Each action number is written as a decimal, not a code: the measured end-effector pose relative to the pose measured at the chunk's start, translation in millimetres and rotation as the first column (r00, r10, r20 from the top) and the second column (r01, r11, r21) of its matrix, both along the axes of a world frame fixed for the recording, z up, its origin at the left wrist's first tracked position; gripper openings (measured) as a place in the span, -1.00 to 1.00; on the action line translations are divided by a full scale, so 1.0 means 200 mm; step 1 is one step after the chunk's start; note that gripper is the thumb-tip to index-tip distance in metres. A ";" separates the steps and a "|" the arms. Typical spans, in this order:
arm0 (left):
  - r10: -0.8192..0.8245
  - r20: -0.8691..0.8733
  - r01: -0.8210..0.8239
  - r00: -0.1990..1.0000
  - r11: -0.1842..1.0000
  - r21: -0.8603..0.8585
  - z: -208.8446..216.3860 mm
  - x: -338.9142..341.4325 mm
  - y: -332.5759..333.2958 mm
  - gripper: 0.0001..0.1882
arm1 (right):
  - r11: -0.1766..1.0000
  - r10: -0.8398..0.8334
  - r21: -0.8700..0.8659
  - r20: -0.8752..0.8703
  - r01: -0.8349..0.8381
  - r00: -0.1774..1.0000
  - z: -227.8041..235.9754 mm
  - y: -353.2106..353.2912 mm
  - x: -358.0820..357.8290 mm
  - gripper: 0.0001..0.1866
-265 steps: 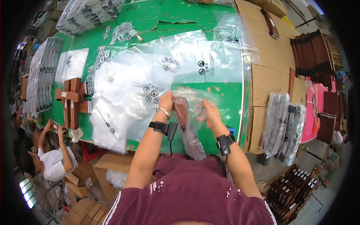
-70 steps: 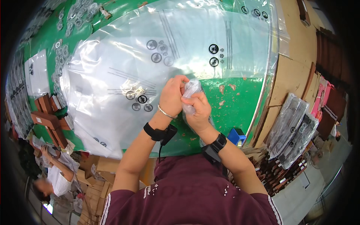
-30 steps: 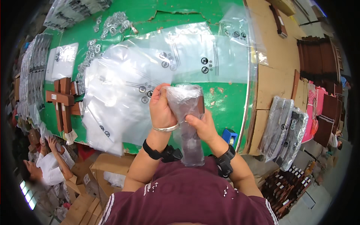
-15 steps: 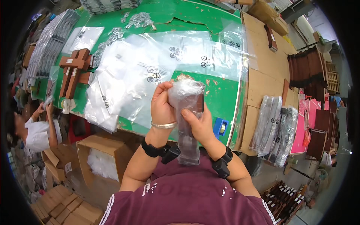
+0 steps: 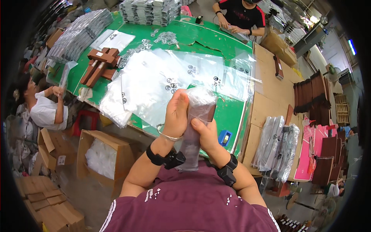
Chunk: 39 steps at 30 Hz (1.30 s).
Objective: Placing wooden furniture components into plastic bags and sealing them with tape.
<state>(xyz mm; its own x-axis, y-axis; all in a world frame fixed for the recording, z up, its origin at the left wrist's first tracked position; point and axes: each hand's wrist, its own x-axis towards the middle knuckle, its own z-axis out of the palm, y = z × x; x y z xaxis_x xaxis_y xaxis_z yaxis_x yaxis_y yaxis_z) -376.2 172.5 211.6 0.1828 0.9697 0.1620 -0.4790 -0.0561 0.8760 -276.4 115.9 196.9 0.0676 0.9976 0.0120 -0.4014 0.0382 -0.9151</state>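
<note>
A long brown piece wrapped in a clear plastic bag (image 5: 189,151) is held upright in front of my body, over the near edge of the table. My left hand (image 5: 176,112) is closed along its upper left side, fingers pressed together against the plastic. Round the right side grips my right hand (image 5: 207,134), its thumb lying across the front. Bare brown colour shows through at the upper right. Flat clear plastic bags (image 5: 148,77) with dark printed marks lie spread on the green table (image 5: 201,36) just beyond my hands.
Right of my hands sits a blue tape dispenser (image 5: 224,137). Brown wooden pieces (image 5: 99,65) are stacked at the left, near scattered small rings (image 5: 166,38). Wrapped bundles (image 5: 275,145) lie on cardboard at the right. Co-workers (image 5: 48,106) are at the left and far side. An open carton (image 5: 112,149) stands lower left.
My view has shifted, bringing a co-worker at the far side into sight. My left hand has gone from pinching the top of the plastic to pressing along its side.
</note>
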 end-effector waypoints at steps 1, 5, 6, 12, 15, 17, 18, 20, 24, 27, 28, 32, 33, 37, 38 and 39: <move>0.010 0.002 -0.010 1.000 1.000 0.009 0.02 -0.01 0.01 -0.67 | 1.000 0.010 0.009 0.002 -0.010 1.000 0.00 0.00 -0.01 -0.44; -0.092 -0.215 0.106 0.972 0.993 0.056 0.19 -0.04 0.06 -0.64 | 0.999 0.032 -0.026 -0.259 -0.040 0.965 -0.03 -0.03 -0.06 -0.34; -0.192 -0.279 0.205 0.941 0.979 0.018 0.23 -0.06 0.07 -0.63 | 0.997 0.029 -0.054 -0.291 -0.047 0.956 -0.04 -0.04 -0.07 -0.23; -0.568 -0.242 0.577 0.786 0.816 -0.042 0.14 -0.14 0.06 -0.57 | 0.963 0.245 0.010 -0.453 -0.270 0.857 -0.06 -0.15 -0.02 -0.10; -0.541 -0.157 0.546 0.827 0.837 -0.007 0.12 -0.03 -0.01 -0.46 | 0.922 0.369 0.103 -0.527 -0.373 0.766 -0.09 -0.14 0.03 -0.06; -0.558 -0.100 0.557 0.824 0.830 -0.036 0.11 -0.02 0.02 -0.44 | 0.893 0.438 0.182 -0.562 -0.411 0.702 -0.11 -0.13 0.04 -0.04; -0.618 -0.120 0.618 0.777 0.785 -0.047 0.09 -0.04 0.04 -0.42 | 0.893 0.439 0.185 -0.563 -0.410 0.701 -0.11 -0.14 0.05 -0.04; -0.674 -0.140 0.673 0.725 0.737 -0.060 0.04 -0.03 0.05 -0.40 | 0.901 0.417 0.152 -0.564 -0.407 0.713 -0.09 -0.16 0.06 -0.07; -0.394 -0.284 0.412 0.874 0.911 0.001 0.03 0.00 0.04 -0.55 | 0.962 0.222 -0.123 -0.165 -0.243 0.961 -0.14 -0.13 0.29 -0.23; -0.274 -0.383 0.310 0.882 0.950 0.033 0.08 0.03 -0.01 -0.59 | 0.971 -0.230 0.111 0.170 0.214 0.958 0.06 -0.10 0.42 -0.27; -0.267 -0.375 0.294 0.888 0.956 0.017 0.08 0.06 -0.04 -0.59 | 0.971 -0.230 0.101 0.169 0.215 0.958 0.15 -0.10 0.43 -0.27; -0.205 -0.331 0.224 0.921 0.974 0.021 0.05 0.21 -0.07 -0.62 | 0.905 -0.337 0.425 0.673 0.028 0.658 0.26 -0.03 0.41 -0.32; -0.164 -0.326 0.163 0.931 0.986 -0.030 0.03 0.22 -0.04 -0.62 | 0.890 -0.386 0.455 0.730 0.022 0.564 0.26 -0.01 0.40 -0.34; -0.176 -0.207 0.159 0.962 0.982 -0.100 -0.02 0.26 -0.01 -0.60 | 0.925 -0.318 0.374 0.672 0.064 0.668 0.21 -0.01 0.42 -0.49; -0.174 -0.214 0.155 0.961 0.982 -0.106 -0.02 0.25 -0.02 -0.60 | 0.926 -0.319 0.370 0.659 0.076 0.681 0.20 -0.02 0.43 -0.55; -0.242 -0.236 0.210 0.941 0.965 -0.154 0.00 0.25 -0.03 -0.58 | 0.926 -0.326 0.366 0.651 0.092 0.686 0.21 -0.03 0.46 -0.60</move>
